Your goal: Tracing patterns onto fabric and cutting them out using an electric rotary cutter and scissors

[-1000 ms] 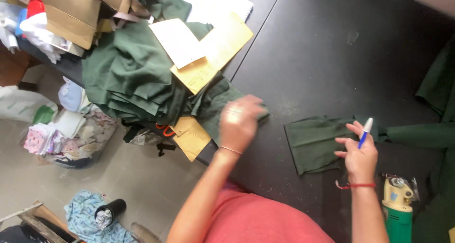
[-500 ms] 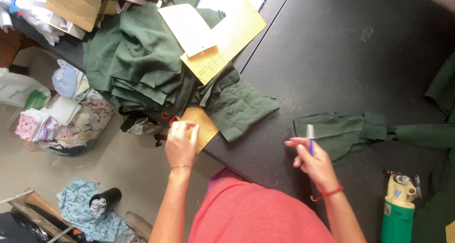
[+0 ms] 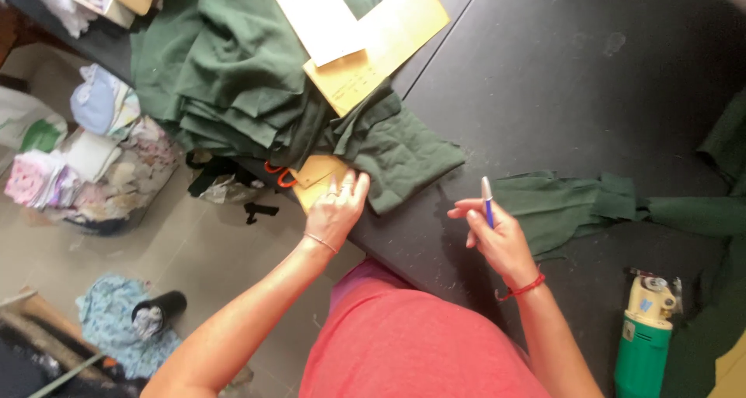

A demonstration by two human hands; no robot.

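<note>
Left hand: my left hand (image 3: 338, 208) lies with the fingers spread a little and flat on a small yellow card piece (image 3: 320, 179) at the table edge. It is open and presses, it grips nothing.
Right hand: my right hand (image 3: 493, 235) is closed around a blue and white pen (image 3: 487, 200). The pen stands nearly upright between thumb and fingers, its tip points up and away from me.
Wrist: on my right wrist I wear a red string bracelet (image 3: 522, 288), on the left wrist a thin bracelet.
Yellow card piece: it is under my left fingertips and partly under the green cloth; something orange (image 3: 276, 173) shows just left of it.
Folded green piece: a green cloth piece (image 3: 404, 157) lies just right of my left hand, between both hands.
Green strip: a long green fabric piece (image 3: 567, 204) lies just right of my right hand, near the pen but apart from it.
Pile: beyond my left hand is a heap of green cloth (image 3: 225, 72) with yellow paper patterns (image 3: 381, 45) on top.
Table: the black table (image 3: 559, 79) carries all of this.
Tool: a green and cream cutting machine (image 3: 645, 328) stands right of my right forearm, near me.
Floor: left of my left arm are cloth scraps (image 3: 85, 165) on the floor.
</note>
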